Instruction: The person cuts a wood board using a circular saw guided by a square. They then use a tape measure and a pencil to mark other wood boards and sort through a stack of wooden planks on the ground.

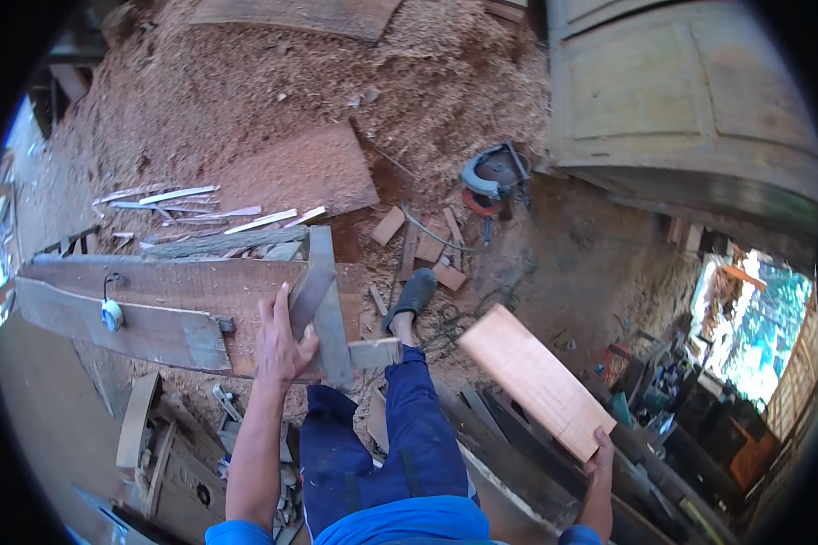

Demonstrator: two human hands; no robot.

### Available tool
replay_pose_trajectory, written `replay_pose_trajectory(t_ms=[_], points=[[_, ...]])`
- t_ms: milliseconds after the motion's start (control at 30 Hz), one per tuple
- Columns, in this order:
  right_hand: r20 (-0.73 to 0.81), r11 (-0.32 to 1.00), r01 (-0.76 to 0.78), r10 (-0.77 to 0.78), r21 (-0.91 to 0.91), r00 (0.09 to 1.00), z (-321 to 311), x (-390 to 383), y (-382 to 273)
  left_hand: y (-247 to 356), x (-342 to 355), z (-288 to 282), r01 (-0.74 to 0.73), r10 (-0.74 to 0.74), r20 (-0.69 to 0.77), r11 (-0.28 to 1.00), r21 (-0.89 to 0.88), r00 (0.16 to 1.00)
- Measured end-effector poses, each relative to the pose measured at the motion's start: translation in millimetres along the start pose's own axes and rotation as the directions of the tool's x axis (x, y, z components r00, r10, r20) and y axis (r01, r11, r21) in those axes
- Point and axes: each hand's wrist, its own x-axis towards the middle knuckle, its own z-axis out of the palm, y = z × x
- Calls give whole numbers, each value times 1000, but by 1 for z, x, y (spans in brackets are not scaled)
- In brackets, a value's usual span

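Observation:
At the right, my right hand (600,454) grips the lower end of a pale reddish wooden board (536,381), which is held up slantwise above the floor. My left hand (284,343) has its fingers stretched and its thumb apart, over the near end of a wooden workbench (173,282). Beside its thumb stand a grey upright wooden piece (334,318) and a slanting wooden piece (312,295). Whether the fingers touch the slanting piece is hard to see. A short wooden bar (375,353) sticks out rightward from the upright piece.
A blue-and-white tape measure (111,315) lies on the bench. Thin offcuts (209,213) lie behind it. Wood shavings (427,82) cover the far floor. A circular saw (498,177) with a cord rests near wood blocks (432,241). A wooden cabinet (663,91) stands far right.

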Motion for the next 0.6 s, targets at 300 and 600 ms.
replay_pose_trajectory(t_ms=[300,600], points=[[-406,891,-440,364,-110,838,146,157,132,-19,35,9,65,-40,-100,963,260,994],[809,521,716,-81,-464,583,643,258,78,-39,44,18,-8,20,-84,989,146,996]])
